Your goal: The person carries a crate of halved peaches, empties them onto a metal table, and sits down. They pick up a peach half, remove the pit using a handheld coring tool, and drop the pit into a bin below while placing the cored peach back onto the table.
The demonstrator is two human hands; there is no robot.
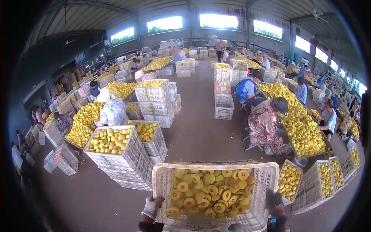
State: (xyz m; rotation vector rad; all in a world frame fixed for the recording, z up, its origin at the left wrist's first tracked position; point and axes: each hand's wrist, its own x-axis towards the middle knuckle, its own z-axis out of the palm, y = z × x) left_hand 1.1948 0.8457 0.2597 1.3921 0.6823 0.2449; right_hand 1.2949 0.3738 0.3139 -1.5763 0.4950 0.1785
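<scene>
Dark marks are borne by the front of a tall crate stack (223, 89) beside the aisle, but they are too small to be read. A white lattice-sided plastic crate (216, 166) is held directly in front of the wearer, its open top in view. It is partly filled with halved yellow peaches (212, 189), their cut faces marked by reddish-brown hollows. Its left side is gripped by the left hand (152, 207), gloved in white, with fingers curled on the edge; the right hand (274, 201) is set at the right side, its finger state too dark to tell. Whole yellow fruit (110, 141) is contained in a stacked crate (112, 161) at left.
</scene>
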